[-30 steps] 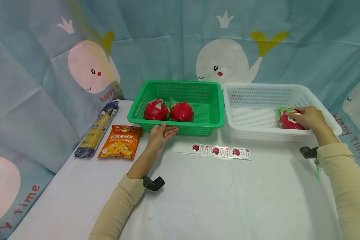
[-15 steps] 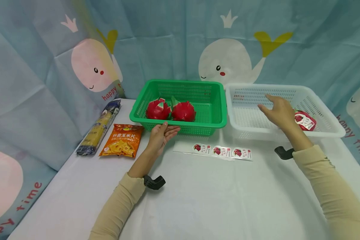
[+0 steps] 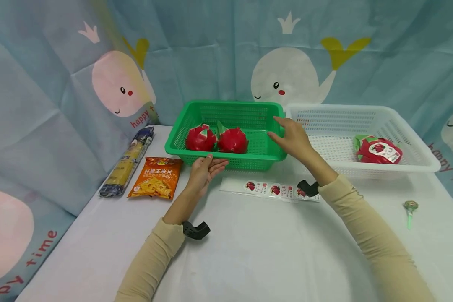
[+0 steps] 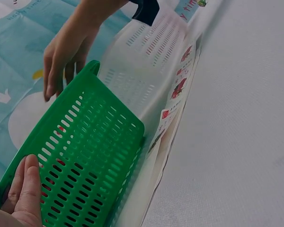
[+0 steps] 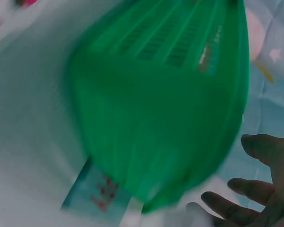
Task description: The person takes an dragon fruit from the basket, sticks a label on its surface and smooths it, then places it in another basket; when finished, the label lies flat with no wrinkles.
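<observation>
My left hand [image 3: 204, 171] rests against the front wall of the green basket [image 3: 245, 156], fingers straight just under the rim. In the left wrist view its fingers [image 4: 29, 187] lie along the slotted outer wall. Inside the green basket, two red dragon fruits [image 3: 201, 138] sit side by side at the left. My right hand [image 3: 292, 138] hovers with nothing in it at that basket's right end, fingers and thumb spread. A dragon fruit [image 3: 379, 151] with a round-and-square label lies in the right part of the white basket [image 3: 324, 164].
A strip of dragon fruit stickers [image 3: 262, 189] lies before the baskets, partly under my right wrist's camera. To the left are an orange corn-chip bag [image 3: 156, 178] and a long yellow-and-blue packet [image 3: 127, 161]. A green lollipop [image 3: 410, 206] lies at the right. Whale-print cloth hangs behind.
My right hand has let go of the labelled dragon fruit in the white basket and moved left to the green basket's right end. My left hand stays at the green basket's front.
</observation>
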Action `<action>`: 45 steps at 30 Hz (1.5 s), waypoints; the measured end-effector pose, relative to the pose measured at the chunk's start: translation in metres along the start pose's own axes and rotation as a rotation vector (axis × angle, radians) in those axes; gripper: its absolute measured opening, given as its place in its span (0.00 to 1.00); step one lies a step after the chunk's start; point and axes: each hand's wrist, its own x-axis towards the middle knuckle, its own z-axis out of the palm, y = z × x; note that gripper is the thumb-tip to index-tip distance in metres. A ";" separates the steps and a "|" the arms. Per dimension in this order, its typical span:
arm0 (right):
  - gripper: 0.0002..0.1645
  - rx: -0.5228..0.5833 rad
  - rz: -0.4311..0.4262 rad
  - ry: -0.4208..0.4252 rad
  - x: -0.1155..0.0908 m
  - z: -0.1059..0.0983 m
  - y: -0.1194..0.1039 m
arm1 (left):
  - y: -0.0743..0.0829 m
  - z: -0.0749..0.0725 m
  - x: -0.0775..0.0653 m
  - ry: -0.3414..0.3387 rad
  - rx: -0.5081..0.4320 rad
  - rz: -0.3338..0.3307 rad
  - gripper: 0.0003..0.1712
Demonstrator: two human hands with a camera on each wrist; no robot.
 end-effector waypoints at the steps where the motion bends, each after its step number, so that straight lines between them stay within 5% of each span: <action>1: 0.35 0.013 -0.012 -0.015 0.002 0.004 -0.004 | -0.001 0.000 0.000 0.000 0.001 -0.001 0.10; 13: 0.46 0.196 0.139 -0.331 0.032 0.055 -0.036 | -0.007 0.003 0.001 0.014 -0.035 -0.022 0.09; 19: 0.52 0.224 0.183 -0.420 0.043 0.075 -0.046 | -0.008 0.005 0.001 0.013 -0.034 -0.032 0.09; 35: 0.43 0.317 0.281 -0.357 0.055 0.079 -0.048 | -0.003 0.006 0.002 -0.001 -0.012 -0.014 0.09; 45: 0.42 0.519 0.413 -0.363 0.055 0.069 -0.041 | -0.001 0.000 -0.001 0.007 -0.003 -0.010 0.09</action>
